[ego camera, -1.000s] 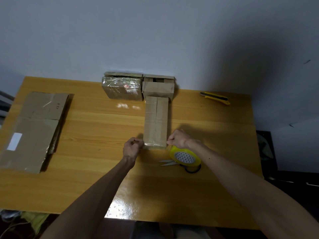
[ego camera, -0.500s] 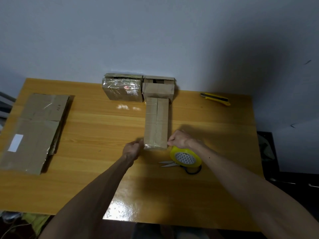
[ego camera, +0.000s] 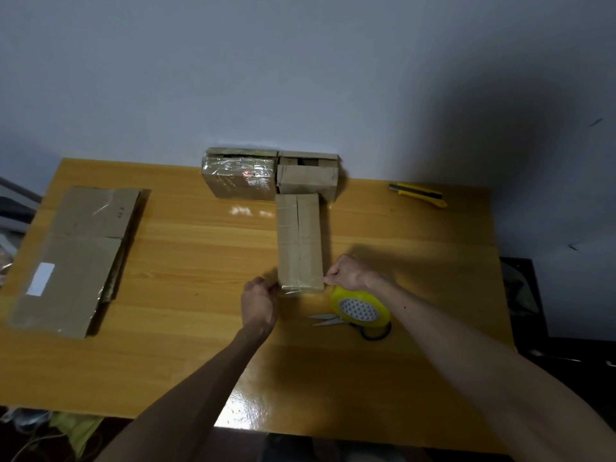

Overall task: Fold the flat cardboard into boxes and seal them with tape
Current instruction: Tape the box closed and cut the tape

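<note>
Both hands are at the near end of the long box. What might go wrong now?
The clear tape on the near end of the long box looks wrinkled; pressing it may trap creases and weaken the seal. The right hand works beside the tape roll lying over the scissors, so it might knock the roll or brush the blades.

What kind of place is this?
Probably a small home or office packing spot: a glossy yellow wooden table against a plain wall, flattened brown cardboard sheets, taped brown cardboard boxes and a yellow tape roll.
</note>
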